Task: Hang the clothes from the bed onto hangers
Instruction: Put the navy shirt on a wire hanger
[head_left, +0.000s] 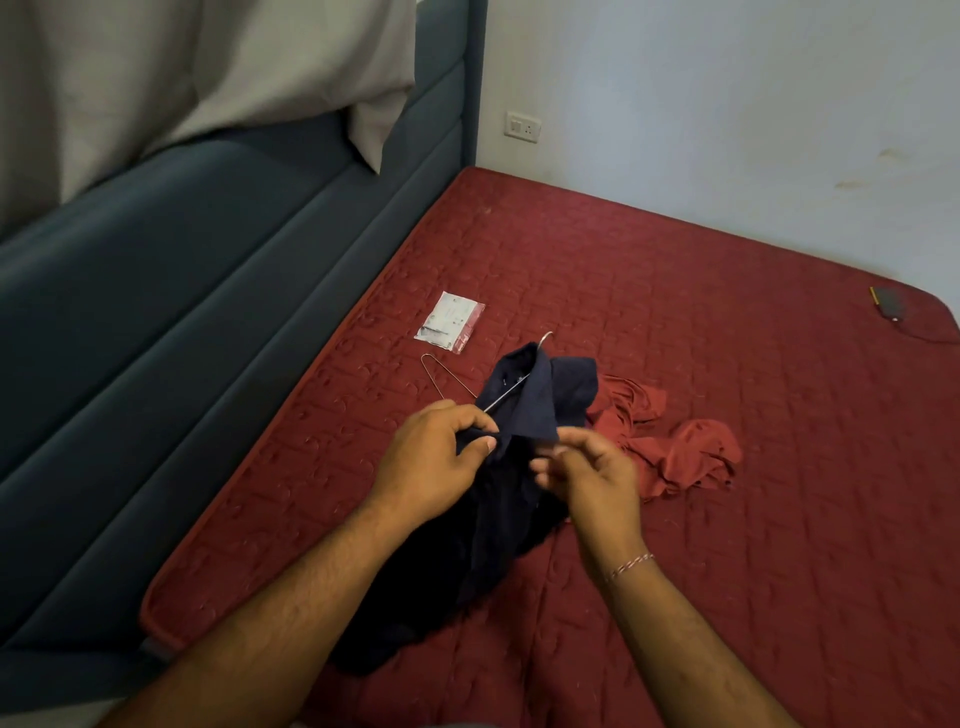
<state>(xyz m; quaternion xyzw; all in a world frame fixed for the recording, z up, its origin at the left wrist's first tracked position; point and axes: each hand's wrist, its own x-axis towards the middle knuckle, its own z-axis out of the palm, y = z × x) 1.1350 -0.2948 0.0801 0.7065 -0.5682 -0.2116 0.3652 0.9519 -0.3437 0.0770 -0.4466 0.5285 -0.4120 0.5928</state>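
On bed: shirt half on hanger | left hand pinches collar, right hand pinches placket | 1 red garment left.

Most of our wire hanger buried inside the navy shirt, our right hand blurred so its grip unclear, packet print too small for us to read, dark object near the mattress far-right corner unidentifiable.

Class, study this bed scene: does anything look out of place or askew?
Yes. The red garment lies crumpled on the mattress, not hung, and a small plastic packet and a dark device sit among the laundry.
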